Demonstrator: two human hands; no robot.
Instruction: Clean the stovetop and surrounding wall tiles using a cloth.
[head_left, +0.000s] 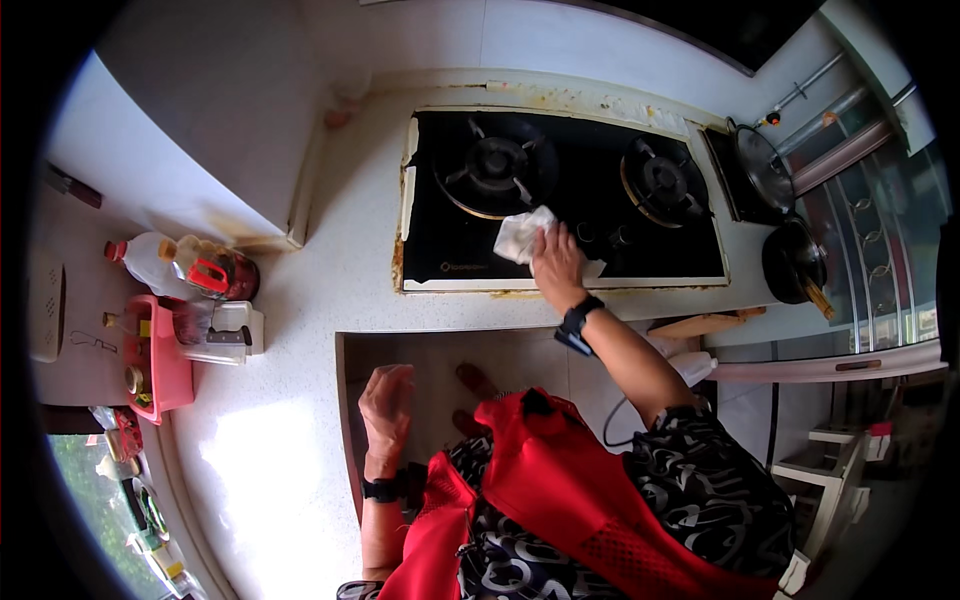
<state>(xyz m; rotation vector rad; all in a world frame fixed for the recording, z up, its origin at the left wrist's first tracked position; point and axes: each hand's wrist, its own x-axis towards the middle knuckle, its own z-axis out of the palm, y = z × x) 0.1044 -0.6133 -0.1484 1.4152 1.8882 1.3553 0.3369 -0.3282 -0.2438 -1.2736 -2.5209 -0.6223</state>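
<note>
My right hand (558, 262) lies over a crumpled white cloth or paper wipe (520, 234), pressed on the front part of a black glass gas cooktop (465, 240). The wipe touches the glass just in front of the left burner (496, 163); the right burner (664, 180) is farther right. My left hand (387, 409) hangs near my body, in front of the counter edge, fingers curled loosely and slightly blurred; no object shows in it. Both wrists wear dark bands.
A lidded wok (763, 169) and a dark pot (791, 262) stand right of the cooktop. Bottles (154, 262), a white tray with a knife (229, 337) and a pink basket (174, 375) are at left. A cabinet side (217, 112) rises at the back left.
</note>
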